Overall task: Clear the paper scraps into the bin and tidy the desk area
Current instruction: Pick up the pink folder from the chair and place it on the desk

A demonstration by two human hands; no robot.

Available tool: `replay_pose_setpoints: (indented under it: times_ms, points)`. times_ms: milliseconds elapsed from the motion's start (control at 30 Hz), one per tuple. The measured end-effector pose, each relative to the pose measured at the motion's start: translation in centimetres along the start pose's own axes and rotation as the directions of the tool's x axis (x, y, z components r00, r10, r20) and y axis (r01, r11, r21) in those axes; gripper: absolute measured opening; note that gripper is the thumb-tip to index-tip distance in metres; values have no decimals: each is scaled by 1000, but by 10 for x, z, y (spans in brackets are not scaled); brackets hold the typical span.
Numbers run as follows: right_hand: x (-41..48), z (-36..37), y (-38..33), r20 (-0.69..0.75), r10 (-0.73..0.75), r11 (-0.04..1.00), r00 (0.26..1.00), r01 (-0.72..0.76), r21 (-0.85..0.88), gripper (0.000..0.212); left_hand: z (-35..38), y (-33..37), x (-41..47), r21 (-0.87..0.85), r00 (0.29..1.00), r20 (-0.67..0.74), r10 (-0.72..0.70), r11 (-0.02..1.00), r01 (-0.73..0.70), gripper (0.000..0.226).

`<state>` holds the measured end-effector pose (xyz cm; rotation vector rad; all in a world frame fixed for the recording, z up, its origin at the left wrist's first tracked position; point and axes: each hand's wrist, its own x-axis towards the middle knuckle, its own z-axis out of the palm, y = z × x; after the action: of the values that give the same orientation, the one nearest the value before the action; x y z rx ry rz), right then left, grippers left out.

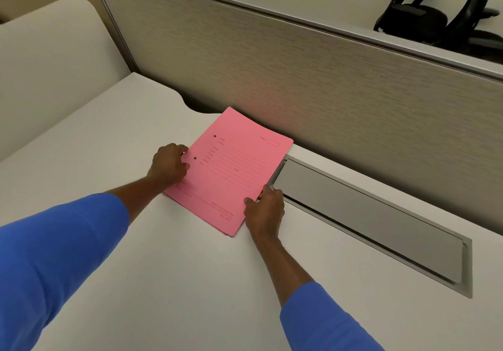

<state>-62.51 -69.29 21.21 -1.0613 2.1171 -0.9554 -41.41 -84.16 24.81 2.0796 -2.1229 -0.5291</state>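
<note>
While both blue-sleeved arms reach forward, a pink card file folder [231, 171] printed with form lines lies flat on the pale grey worktop [190, 282], its far corner close to the beige fabric partition panel [299, 78]. The left hand [170, 164] rests on the folder's punched left edge, fingers [183, 149] curled onto it. The right hand [265, 210] pinches the folder's right edge, just beside the grey metal cable-tray lid [367, 214] set into the worktop.
</note>
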Motion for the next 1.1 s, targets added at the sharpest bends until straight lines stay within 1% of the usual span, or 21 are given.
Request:
replay_pose_setpoints:
  times_ms: [67, 133, 233, 267, 333, 433, 533, 633, 800, 933, 1033, 1100]
  points:
    - [1, 0, 0, -4, 4, 1000, 1000, -4, -16, 34, 1, 1, -2, 40, 1000, 14, 16, 999, -17, 51]
    - [0, -1, 0, 2, -3, 999, 1000, 3, -44, 33, 2, 1, -6, 70, 998, 16, 62, 996, -63, 49]
    - [-9, -3, 4, 23, -77, 979, 997, 80, -190, 46, 4, 0, -16, 117, 990, 7, 144, 983, -144, 45]
    - [-13, -3, 7, 39, -112, 965, 993, 118, -235, 51, 5, -1, -20, 138, 987, 11, 159, 978, -159, 48]
    - [-25, -3, 14, 91, -199, 928, 976, 217, -303, 58, 9, -5, -25, 178, 981, 49, 190, 964, -195, 63]
    - [-36, -1, 25, 187, -291, 855, 938, 343, -388, 61, 16, -11, -28, 203, 965, 121, 231, 946, -252, 82]
    - [-38, 3, 33, 235, -325, 795, 916, 399, -457, 62, 21, -11, -26, 196, 961, 149, 234, 945, -261, 88]
    - [-34, 6, 36, 247, -358, 740, 901, 435, -513, 63, 21, -6, -23, 196, 962, 158, 222, 948, -251, 89]
    - [-29, 10, 34, 281, -340, 729, 897, 441, -524, 66, 18, 2, -20, 207, 964, 175, 199, 950, -233, 88]
    - [-30, 11, 31, 264, -345, 746, 901, 434, -505, 64, 17, 3, -20, 230, 963, 171, 209, 942, -245, 88]
    - [-34, 7, 32, 261, -331, 780, 907, 419, -465, 64, 13, 6, -30, 215, 970, 109, 216, 948, -235, 87]
    - [-46, 4, 33, 247, -329, 798, 912, 408, -444, 63, 9, 8, -45, 191, 973, 29, 227, 955, -229, 77]
